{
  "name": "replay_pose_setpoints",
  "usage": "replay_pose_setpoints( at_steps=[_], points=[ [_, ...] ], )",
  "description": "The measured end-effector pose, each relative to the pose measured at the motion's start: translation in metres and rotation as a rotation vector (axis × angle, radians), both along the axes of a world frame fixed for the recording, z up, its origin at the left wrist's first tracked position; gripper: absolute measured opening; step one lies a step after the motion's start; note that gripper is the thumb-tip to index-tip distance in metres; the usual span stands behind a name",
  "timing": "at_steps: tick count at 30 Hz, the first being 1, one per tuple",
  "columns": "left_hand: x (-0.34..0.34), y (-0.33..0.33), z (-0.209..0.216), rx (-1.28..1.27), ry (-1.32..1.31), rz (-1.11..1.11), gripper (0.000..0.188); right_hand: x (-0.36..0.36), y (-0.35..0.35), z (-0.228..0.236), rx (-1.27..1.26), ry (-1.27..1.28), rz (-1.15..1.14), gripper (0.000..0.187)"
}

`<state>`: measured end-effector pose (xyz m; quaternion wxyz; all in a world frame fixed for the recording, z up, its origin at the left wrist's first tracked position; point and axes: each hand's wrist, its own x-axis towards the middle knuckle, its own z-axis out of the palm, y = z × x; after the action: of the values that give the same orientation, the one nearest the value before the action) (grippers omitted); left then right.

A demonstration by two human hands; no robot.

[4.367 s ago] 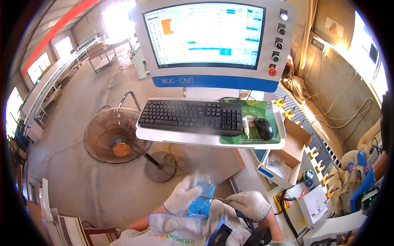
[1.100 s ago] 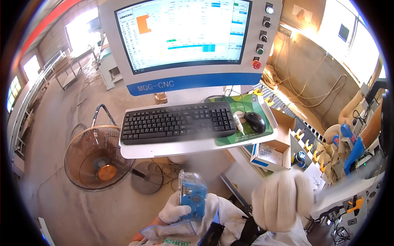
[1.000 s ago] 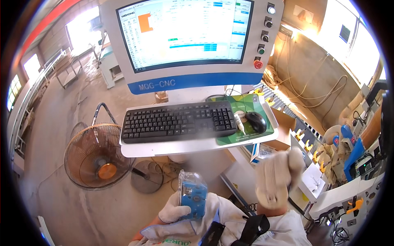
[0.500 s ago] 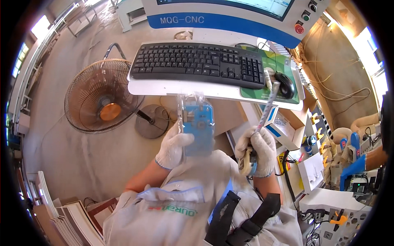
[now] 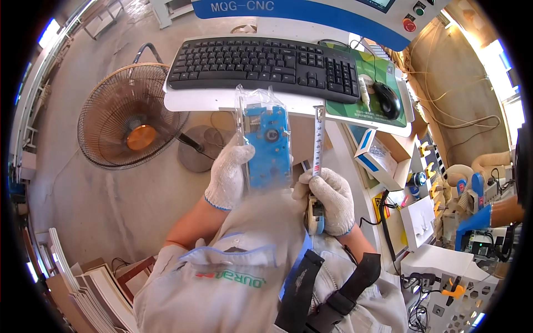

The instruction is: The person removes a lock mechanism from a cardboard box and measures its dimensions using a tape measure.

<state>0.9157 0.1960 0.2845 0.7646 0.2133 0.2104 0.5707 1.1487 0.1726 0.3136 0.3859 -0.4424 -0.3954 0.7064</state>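
Note:
A blue flat rectangular part in a clear plastic bag (image 5: 270, 149) stands upright before my chest. My left hand (image 5: 229, 169), in a white knit glove, grips its left edge with the thumb over the front. In my right hand (image 5: 331, 201), also gloved, is a tape measure (image 5: 315, 215), its case partly hidden by the palm. A short length of its blade (image 5: 318, 139) sticks up between my fingers, apart from the bagged part and to its right. What exactly the blue part is, I cannot make out.
Ahead, a black keyboard (image 5: 264, 67) and mouse (image 5: 386, 100) lie on a white shelf under a machine console (image 5: 311, 14). A caged fan (image 5: 130, 116) stands on the left. At right are an open carton (image 5: 383, 161) and a white machine (image 5: 444, 266). Boards (image 5: 94, 294) lean lower left.
My right hand and the tape measure have moved left, closer to the bagged part. The blade has swung from tilted right to nearly upright. My left hand has risen slightly with the bag.

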Motion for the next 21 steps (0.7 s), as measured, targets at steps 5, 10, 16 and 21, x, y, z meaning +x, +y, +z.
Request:
replay_pose_setpoints(
  at_steps=[5, 10, 16, 21],
  points=[
    [0.006, 0.004, 0.006, 0.033, -0.040, -0.011, 0.070, -0.002, -0.003, 0.000, -0.009, 0.001, 0.007, 0.025],
    [0.017, 0.002, 0.007, 0.018, -0.053, -0.031, 0.073, -0.002, -0.007, 0.000, -0.007, -0.010, -0.035, 0.025],
    [0.022, -0.007, 0.010, 0.084, -0.003, -0.142, 0.086, 0.001, -0.008, 0.000, 0.021, -0.047, -0.076, 0.022],
    [0.028, -0.014, 0.010, 0.045, -0.009, -0.142, 0.096, 0.001, -0.010, -0.001, 0.011, -0.021, -0.092, 0.021]
  ],
)
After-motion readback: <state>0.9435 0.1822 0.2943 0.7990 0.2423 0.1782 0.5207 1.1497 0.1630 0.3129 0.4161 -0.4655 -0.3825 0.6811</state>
